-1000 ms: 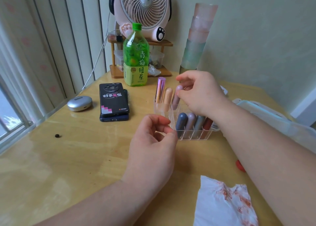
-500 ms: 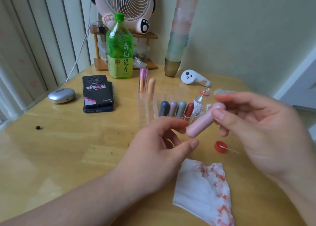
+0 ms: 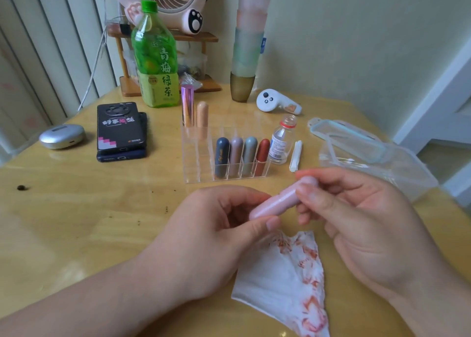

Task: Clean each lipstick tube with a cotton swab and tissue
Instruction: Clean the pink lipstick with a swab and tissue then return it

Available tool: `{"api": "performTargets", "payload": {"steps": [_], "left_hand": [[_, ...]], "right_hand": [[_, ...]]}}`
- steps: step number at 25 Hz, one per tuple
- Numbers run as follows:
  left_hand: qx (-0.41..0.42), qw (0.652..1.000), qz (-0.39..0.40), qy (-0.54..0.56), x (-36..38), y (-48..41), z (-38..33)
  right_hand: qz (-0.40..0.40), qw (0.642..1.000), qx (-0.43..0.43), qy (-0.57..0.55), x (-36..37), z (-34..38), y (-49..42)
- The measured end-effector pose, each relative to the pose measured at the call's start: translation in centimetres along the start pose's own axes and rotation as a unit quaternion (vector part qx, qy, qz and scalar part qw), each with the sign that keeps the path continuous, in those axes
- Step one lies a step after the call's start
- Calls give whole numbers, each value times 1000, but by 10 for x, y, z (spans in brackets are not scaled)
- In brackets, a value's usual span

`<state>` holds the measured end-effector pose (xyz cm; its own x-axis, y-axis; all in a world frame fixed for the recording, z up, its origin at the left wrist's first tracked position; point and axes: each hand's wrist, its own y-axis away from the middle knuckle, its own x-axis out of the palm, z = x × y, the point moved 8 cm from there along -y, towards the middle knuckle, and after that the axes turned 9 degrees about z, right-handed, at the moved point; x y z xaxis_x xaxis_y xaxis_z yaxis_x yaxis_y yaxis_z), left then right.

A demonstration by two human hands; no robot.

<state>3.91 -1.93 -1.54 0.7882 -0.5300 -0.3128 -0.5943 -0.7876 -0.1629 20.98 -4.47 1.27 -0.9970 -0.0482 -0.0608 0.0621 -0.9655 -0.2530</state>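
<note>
Left hand [image 3: 216, 234]: thumb and forefinger closed in a pinch on the lower end of the pink lipstick tube [image 3: 277, 203]; remaining fingers curled beneath, partly hidden. Right hand [image 3: 362, 224]: palm up, thumb and fingers curled round the tube's upper end. Tube has its cap on and is tilted, held in the air in front of the clear rack [image 3: 201, 158]; a strip of table [image 3: 76, 222] shows between them. Stained tissue [image 3: 283, 280] lies flat further in front of the rack, below both hands.

Rack contents: four tubes [image 3: 236, 156] in the front row, two tubes [image 3: 202, 117] at back left. Small bottle [image 3: 281, 140] stands just beside the rack's right wall, with cotton swabs [image 3: 295, 156] just right of it. Plastic box [image 3: 377, 163] sits well to the rack's right, by the table edge. Stacked phones [image 3: 119, 130] lie left of the rack, a wide gap of tabletop between
</note>
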Motion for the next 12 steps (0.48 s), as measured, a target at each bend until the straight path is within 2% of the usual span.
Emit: {"api": "performTargets", "payload": {"steps": [4, 8, 10, 12], "left_hand": [[-34, 997, -18, 61, -6, -2, 9], [-46, 988, -12, 150, -4, -6, 12], [-49, 983, -15, 178, -5, -9, 16], [-49, 983, -23, 175, -7, -9, 17]], "right_hand": [[-96, 985, -45, -133, -37, 17, -3], [-22, 968, 31, -249, -21, -2, -3], [-1, 969, 52, -241, -16, -15, 0], [27, 981, 53, -187, -11, -19, 1]]}}
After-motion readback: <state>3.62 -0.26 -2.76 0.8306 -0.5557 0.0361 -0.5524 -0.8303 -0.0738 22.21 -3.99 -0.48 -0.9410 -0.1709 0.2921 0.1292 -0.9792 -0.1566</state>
